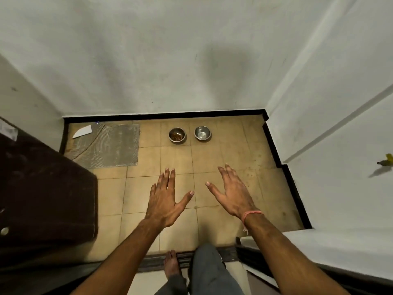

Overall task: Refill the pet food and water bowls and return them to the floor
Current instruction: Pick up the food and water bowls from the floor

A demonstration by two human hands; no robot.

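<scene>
Two small steel bowls stand side by side on the tan tiled floor near the far wall. The left bowl (pixel 177 135) holds brown kibble. The right bowl (pixel 202 133) has a shiny inside; whether water is in it I cannot tell. My left hand (pixel 164 199) and my right hand (pixel 231 191) are stretched out flat, palms down, fingers spread, well short of the bowls and holding nothing. A pink thread band circles my right wrist.
A grey ribbed mat (pixel 108 144) with a white paper (pixel 82 132) lies at the far left. A dark brown cabinet (pixel 44 199) fills the left side. White walls with black skirting close the front and right. My bare foot (pixel 171 265) stands at a dark threshold.
</scene>
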